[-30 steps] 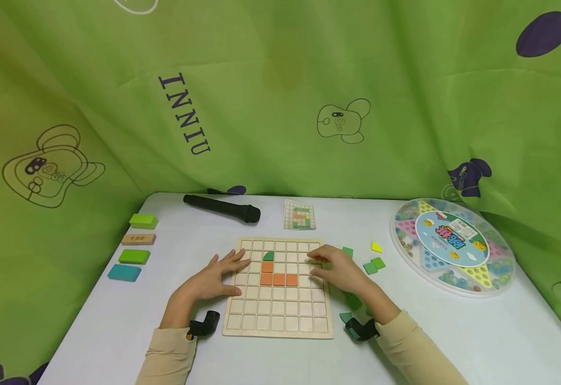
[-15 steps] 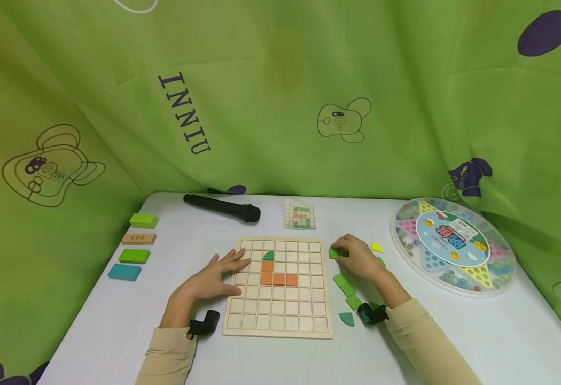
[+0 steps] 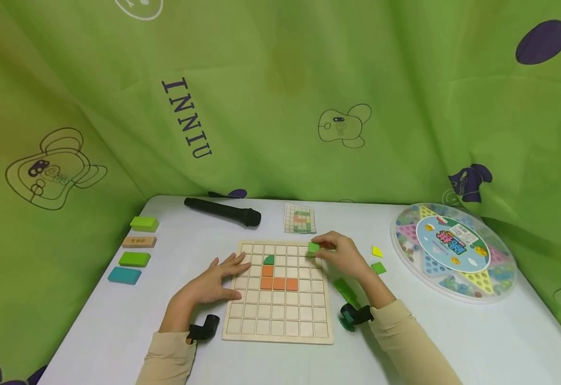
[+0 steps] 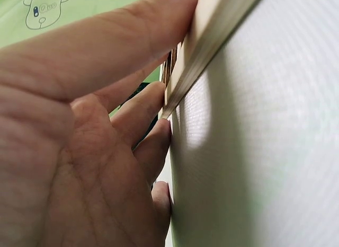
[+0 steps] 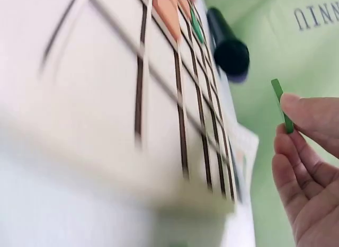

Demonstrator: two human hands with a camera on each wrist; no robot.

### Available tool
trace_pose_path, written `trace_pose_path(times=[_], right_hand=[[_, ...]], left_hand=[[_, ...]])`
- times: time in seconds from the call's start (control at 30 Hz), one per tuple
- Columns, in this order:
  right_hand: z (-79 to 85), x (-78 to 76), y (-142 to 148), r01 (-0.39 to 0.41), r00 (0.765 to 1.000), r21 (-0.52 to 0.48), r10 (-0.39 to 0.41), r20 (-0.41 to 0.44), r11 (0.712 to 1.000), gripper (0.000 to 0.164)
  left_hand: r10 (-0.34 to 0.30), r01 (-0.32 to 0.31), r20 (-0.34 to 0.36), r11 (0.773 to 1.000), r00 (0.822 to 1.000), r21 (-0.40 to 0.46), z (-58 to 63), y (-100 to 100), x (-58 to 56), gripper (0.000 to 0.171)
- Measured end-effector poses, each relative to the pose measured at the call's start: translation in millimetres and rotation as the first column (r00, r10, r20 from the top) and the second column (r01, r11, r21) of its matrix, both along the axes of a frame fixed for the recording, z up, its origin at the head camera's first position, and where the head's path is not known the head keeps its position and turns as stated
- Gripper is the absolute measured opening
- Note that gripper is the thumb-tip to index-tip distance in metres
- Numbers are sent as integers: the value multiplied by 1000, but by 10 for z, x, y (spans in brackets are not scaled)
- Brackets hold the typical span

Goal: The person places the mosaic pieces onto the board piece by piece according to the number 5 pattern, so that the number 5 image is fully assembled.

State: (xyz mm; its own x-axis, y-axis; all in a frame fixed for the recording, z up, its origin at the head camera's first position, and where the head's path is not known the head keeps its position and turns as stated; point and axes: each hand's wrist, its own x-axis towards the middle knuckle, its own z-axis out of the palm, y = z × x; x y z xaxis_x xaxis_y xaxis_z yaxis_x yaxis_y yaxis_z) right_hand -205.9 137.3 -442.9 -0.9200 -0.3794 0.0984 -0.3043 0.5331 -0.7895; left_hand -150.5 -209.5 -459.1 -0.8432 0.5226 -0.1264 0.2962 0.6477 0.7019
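Note:
My left hand [image 3: 210,280] rests at the left edge of a wooden grid board [image 3: 278,323], fingers spread, with fingertips and thumb on its rim. My right hand [image 3: 343,255] pinches a green square tile [image 3: 313,247] between thumb and fingers, over the board's far right corner. In the right wrist view this tile [image 5: 283,106] appears edge-on, raised above the board. On the grid lie several orange square tiles [image 3: 279,283] in an L shape, with a green quarter-round tile [image 3: 269,260] above them. Behind the board is a small pattern card [image 3: 300,218].
Right of the board lie green tiles [image 3: 345,291], partly hidden by the right wrist, another green tile [image 3: 379,267] and a yellow piece [image 3: 377,251]. A round marble game box [image 3: 453,251] stands farther right. A black microphone [image 3: 223,211] and several blocks [image 3: 134,259] are at left.
My right hand went from the board's right side to the loose tiles, took a green square tile, and brought it back over the board's far right corner. The left hand stayed put.

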Motion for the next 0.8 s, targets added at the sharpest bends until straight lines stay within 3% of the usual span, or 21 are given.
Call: trace_pose_path(times=[0.1,0.33,0.53,0.8], right_hand=[[-7,-15,-194,-31,999,-26,32,10,999,28],[-77,-41,-588,-133,990,52,131,48,990,28],[-142,-46,-694,-160,987,130,157,33,978,24],[-199,-76,-748,-177,984,139,177,11,974,25]], left_hand=[[2,-2,0,1000,1000,-1,-13,-5,-3,75],[-4,4,-7,1000,1000,-4,-55,-7,-13,74],[-3,3,-1,1000,1000,-13,-56,7,-7,74],[18,-18,-1,1000,1000,-25,-35,-3,-7,75]])
